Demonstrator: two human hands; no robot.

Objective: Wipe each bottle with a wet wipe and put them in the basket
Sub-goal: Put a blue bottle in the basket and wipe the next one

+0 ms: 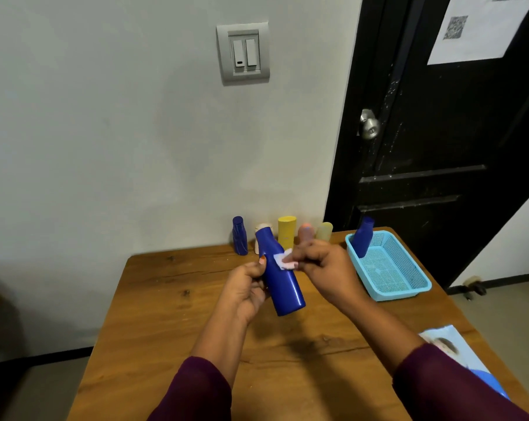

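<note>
The left hand (245, 288) grips the tilted blue bottle (280, 273) around its middle, while the right hand (324, 268) pinches a white wipe (284, 260) against its upper side.

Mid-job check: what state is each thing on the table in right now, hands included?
held blue bottle: tilted, off the table, gripped by the left hand.
wet wipe: pinched by the right hand, against that bottle.
basket: on the table, one bottle inside.
basket bottle: leaning in the far corner, cap up.
wall-side blue bottle: upright on the table.
yellow bottle: upright on the table.
</note>
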